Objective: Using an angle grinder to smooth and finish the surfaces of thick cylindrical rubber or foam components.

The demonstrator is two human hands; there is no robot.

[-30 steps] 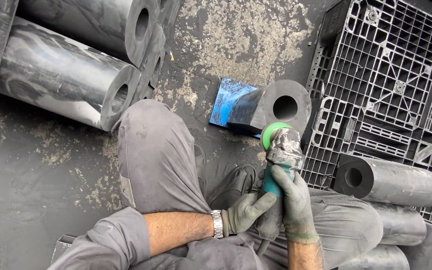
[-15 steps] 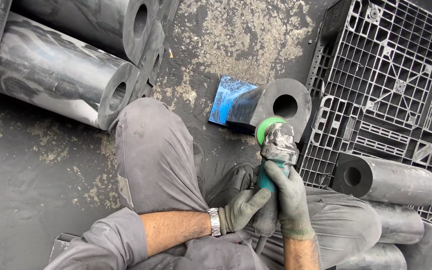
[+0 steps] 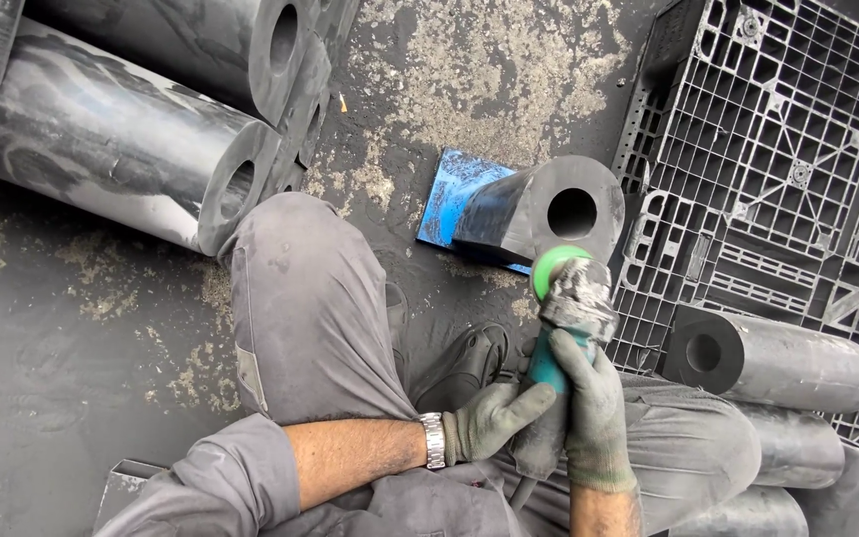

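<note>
Both gloved hands wrapped around grinder (image 3: pixel 567 318): right hand (image 3: pixel 594 403) gripping the teal body, left hand (image 3: pixel 494 418) closed on its rear end. Green disc touches the holed black block (image 3: pixel 539 204) lying on the floor (image 3: pixel 72 328), beside the pallet (image 3: pixel 777 149).

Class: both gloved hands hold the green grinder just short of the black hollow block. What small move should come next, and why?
Probably ease the grinder forward onto the near rim of the black block. The left hand and right hand already grip its body, and its green disc sits right at the block's lower edge.
</note>
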